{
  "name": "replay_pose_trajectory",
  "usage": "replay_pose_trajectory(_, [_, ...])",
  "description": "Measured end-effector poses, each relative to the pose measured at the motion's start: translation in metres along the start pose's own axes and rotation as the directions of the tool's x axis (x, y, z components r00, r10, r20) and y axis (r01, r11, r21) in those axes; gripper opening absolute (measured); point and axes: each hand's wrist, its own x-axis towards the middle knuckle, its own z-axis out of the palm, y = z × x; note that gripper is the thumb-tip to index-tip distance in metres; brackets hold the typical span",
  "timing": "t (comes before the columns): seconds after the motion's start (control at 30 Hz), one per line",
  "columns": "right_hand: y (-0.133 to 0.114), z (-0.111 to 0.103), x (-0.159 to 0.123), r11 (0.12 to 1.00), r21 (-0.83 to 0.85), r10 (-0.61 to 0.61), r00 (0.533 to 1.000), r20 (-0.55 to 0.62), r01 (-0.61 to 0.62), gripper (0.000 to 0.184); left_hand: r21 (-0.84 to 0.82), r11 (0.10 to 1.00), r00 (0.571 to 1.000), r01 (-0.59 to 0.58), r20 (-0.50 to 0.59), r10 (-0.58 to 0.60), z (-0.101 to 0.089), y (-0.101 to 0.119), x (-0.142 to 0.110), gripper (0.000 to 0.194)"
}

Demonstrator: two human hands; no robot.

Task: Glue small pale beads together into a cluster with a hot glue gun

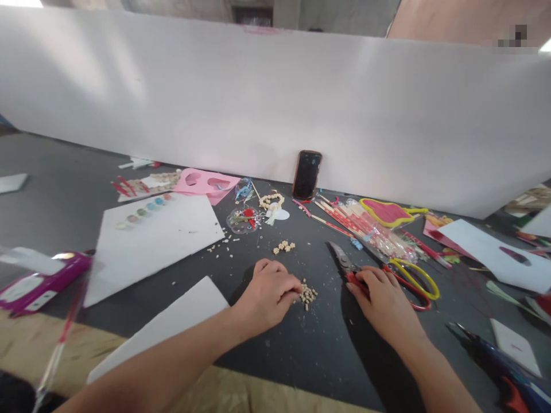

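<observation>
My left hand (269, 295) lies on the dark tabletop (275, 367) with its fingertips at a small pile of pale wooden beads (308, 296). I cannot tell whether those fingers pinch any beads. My right hand (383, 299) grips the red handle of a pair of metal-jawed shears (342, 258), and its steel jaws point away from me. Just right of that hand lie yellow-handled scissors (415, 280). A second bead cluster (284, 246) sits farther ahead, and loose beads and crumbs are scattered around both hands.
White foam sheets (155, 246) lie left of my hands. At the back are a phone (307, 175) against a white partition (258, 97), pink heart-cut card (206, 183), and bagged sticks (365, 232). A purple pouch (45, 281) lies left, a glue gun (499, 367) lower right.
</observation>
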Motion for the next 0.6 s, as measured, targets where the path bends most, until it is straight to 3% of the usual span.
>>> replay_pose_trajectory(0.23, [0.002, 0.005, 0.0, 0.999, 0.04, 0.014, 0.999, -0.045, -0.012, 0.02, 0.003, 1.0, 1.0, 0.006, 0.013, -0.006, -0.002, 0.003, 0.0, 0.013])
replay_pose_trajectory(0.4, [0.007, 0.004, 0.003, 0.963, 0.242, 0.161, 0.975, -0.152, -0.122, 0.023, -0.01, 1.0, 1.0, 0.002, 0.001, -0.002, -0.002, 0.001, 0.0, 0.013])
replay_pose_trajectory(0.5, [0.005, -0.006, 0.004, 0.884, 0.422, 0.293, 0.942, -0.164, -0.201, 0.026, -0.012, 1.0, 1.0, -0.002, -0.001, 0.002, -0.002, 0.0, -0.001, 0.013])
replay_pose_trajectory(0.6, [-0.002, -0.015, 0.003, 0.675, 0.653, 0.504, 0.861, -0.068, -0.344, 0.032, -0.015, 1.0, 1.0, -0.001, -0.006, 0.001, -0.002, 0.0, -0.001, 0.011])
